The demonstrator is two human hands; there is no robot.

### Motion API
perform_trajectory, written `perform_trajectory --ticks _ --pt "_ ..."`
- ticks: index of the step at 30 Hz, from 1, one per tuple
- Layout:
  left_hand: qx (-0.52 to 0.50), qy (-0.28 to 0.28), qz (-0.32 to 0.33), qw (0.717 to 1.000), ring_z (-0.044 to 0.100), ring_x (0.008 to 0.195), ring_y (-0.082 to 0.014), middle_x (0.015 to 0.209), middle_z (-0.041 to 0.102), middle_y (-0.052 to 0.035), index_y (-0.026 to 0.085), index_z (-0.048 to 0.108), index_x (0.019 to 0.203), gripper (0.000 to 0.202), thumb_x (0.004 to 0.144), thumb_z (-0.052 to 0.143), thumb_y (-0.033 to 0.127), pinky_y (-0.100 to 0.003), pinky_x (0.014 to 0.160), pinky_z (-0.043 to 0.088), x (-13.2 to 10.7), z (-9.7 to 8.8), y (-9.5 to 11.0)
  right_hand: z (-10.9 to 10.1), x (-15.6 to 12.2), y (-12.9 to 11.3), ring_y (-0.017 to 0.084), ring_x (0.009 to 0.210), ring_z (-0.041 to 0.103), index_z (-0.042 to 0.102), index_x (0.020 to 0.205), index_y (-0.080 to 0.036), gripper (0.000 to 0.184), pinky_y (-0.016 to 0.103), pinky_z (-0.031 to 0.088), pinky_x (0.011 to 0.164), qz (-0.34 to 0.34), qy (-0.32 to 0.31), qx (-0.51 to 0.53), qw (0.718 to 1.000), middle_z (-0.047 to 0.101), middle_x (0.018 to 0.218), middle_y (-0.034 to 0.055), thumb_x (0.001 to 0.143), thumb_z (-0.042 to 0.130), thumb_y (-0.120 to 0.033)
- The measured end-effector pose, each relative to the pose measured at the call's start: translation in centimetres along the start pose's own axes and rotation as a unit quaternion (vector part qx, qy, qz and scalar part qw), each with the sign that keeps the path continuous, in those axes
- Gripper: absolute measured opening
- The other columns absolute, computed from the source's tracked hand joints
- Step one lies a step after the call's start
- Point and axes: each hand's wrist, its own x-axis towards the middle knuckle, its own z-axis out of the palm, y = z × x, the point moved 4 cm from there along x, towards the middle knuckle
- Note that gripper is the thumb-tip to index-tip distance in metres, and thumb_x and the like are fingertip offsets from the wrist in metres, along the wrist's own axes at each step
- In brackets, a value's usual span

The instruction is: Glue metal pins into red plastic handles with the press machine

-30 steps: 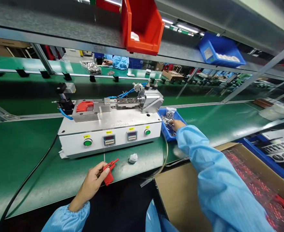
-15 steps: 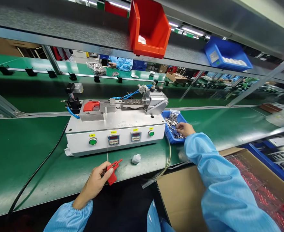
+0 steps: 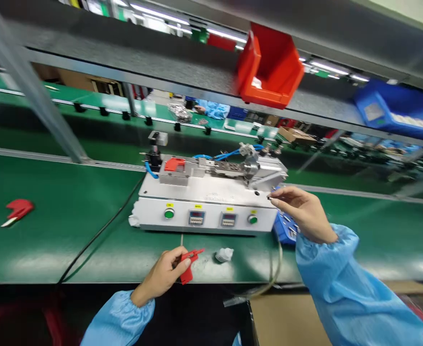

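My left hand [image 3: 166,273] is closed round a red pistol-shaped plastic part [image 3: 187,271], just above the bench's front edge. My right hand [image 3: 301,209] pinches something tiny with a dark tip, too small to name, by the right front corner of the white machine [image 3: 207,204]. Below that hand is a blue bin [image 3: 285,230] of small metal pieces, partly covered by my fingers and wrist. Another red part [image 3: 174,165] sits in the metal holder on the machine's left side. A crumpled white lump [image 3: 224,254] lies on the bench in front.
A red part with a pale tip [image 3: 19,209] lies at the far left of the green bench [image 3: 99,259]. A black cable [image 3: 99,230] runs from the machine. Overhead, a shelf bears a red bin [image 3: 269,72] and a blue bin [image 3: 394,110]. A cardboard box [image 3: 286,319] stands below.
My right hand has lifted out of the blue bin toward the machine's right front corner, fingers pinched. My left hand still holds the red part. The view has turned left.
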Motion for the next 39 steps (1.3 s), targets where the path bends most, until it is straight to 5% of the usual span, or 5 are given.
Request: perform_trajectory --ticks 6,12,23,30,39 --pt "0.015 0.024 0.017 0.999 0.043 0.063 -0.0133 0.067 0.050 0.0037 0.019 0.058 0.079 0.034 0.098 0.059 0.046 -0.026 0.062 0.032 0.9 -0.4 0.9 11.2 6.4 -5.7 0.025 0.091 0.073 0.078 0.086 -0.023 0.013 0.040 0.058 0.090 -0.186 -0.093 -0.106 0.972 0.079 0.091 0.0056 0.088 0.073 -0.035" --pt "0.020 0.030 0.011 0.999 0.044 0.062 -0.0135 0.065 0.053 0.0034 0.019 0.058 0.079 0.031 0.096 0.059 0.045 -0.027 0.061 0.031 0.9 -0.6 1.5 20.1 11.5 -7.7 0.024 0.090 0.072 0.077 0.081 -0.022 0.012 0.038 0.056 0.089 -0.213 -0.097 -0.165 0.958 0.079 0.086 0.0035 0.083 0.069 -0.014" --pt "0.014 0.030 0.007 0.999 0.045 0.060 -0.0141 0.063 0.054 0.0029 0.020 0.058 0.077 0.026 0.091 0.060 0.042 -0.026 0.058 0.033 1.0 -0.9 1.9 19.0 14.1 -5.6 0.025 0.083 0.071 0.079 0.083 -0.022 0.014 0.038 0.056 0.085 -0.164 -0.089 -0.230 0.955 0.079 0.085 0.0048 0.085 0.066 -0.019" --pt "0.006 0.025 0.002 1.000 0.044 0.061 -0.0144 0.063 0.053 0.0030 0.020 0.056 0.077 0.026 0.091 0.061 0.042 -0.026 0.059 0.033 1.0 -0.9 1.8 19.5 12.8 -5.0 0.031 0.114 0.066 0.082 0.097 -0.021 0.025 0.047 0.053 0.102 -0.253 -0.086 -0.263 0.927 0.079 0.113 0.0104 0.093 0.057 -0.020" --pt "0.001 0.020 -0.006 1.000 0.043 0.060 -0.0136 0.064 0.052 0.0040 0.020 0.052 0.076 0.025 0.091 0.060 0.040 -0.026 0.060 0.033 1.0 -0.8 1.7 19.5 12.5 -5.1 0.033 0.112 0.063 0.079 0.103 -0.019 0.028 0.049 0.052 0.099 -0.254 -0.097 -0.288 0.918 0.075 0.116 0.0136 0.095 0.053 -0.022"
